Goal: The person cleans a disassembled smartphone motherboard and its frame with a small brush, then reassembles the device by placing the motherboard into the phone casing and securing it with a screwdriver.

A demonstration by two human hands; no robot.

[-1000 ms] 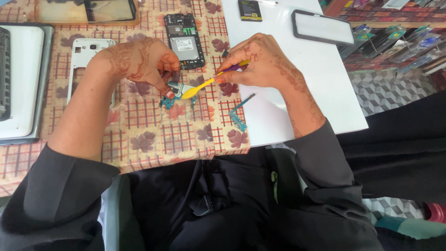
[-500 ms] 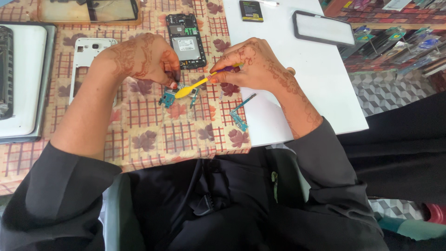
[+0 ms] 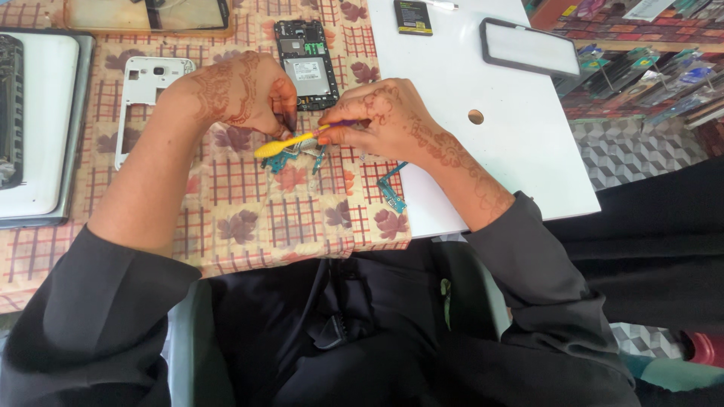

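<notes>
Right hand: your right hand (image 3: pixel 381 120) is closed around the handle of a yellow toothbrush (image 3: pixel 290 142), the brush end pointing left across the cloth.
Left hand: your left hand (image 3: pixel 241 90) is curled, fingertips pinched down on a small blue-green circuit board (image 3: pixel 280 160); how firmly it grips, you cannot tell.
Toothbrush: its head lies over the circuit board, just below your left fingers.
Circuit board: on the checked floral tablecloth (image 3: pixel 249 218), between your two hands.
Nearby parts: a second blue strip board (image 3: pixel 392 192) lies at the edge of the white board (image 3: pixel 498 151); an opened phone body (image 3: pixel 305 64) sits just above your hands; a white phone frame (image 3: pixel 143 87) lies by your left wrist.
</notes>
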